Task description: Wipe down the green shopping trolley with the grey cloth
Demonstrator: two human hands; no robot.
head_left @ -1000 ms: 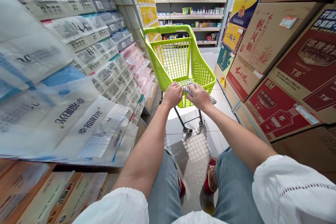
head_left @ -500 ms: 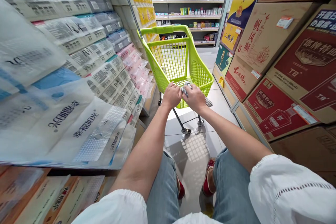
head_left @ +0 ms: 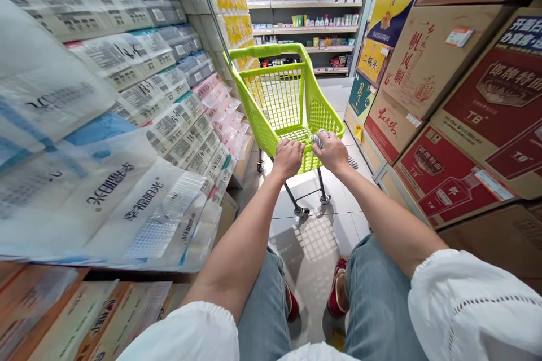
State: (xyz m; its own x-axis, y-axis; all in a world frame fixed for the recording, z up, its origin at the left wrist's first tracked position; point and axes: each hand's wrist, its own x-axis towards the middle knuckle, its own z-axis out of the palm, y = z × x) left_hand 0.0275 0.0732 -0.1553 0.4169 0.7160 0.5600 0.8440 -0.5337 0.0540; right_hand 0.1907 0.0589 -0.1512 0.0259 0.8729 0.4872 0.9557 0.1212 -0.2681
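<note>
Showing at the fingers of the right hand (head_left: pixel 331 151), a striped cloth (head_left: pixel 317 140) in grey and white is bunched in that curled hand, its loose end sticking out past the wrist side. The left hand (head_left: pixel 289 158) sits just beside it, fingers bent; whether it grips anything I cannot tell. Both hands are at the near, low edge of the green shopping cart (head_left: pixel 325 117), which stands directly in front of the person. The cart is bright lime, its lattice basket sloping up to a raised bar (head_left: pixel 271 51) at the far end, on dark legs with small wheels (head_left: pixel 302 211).
</note>
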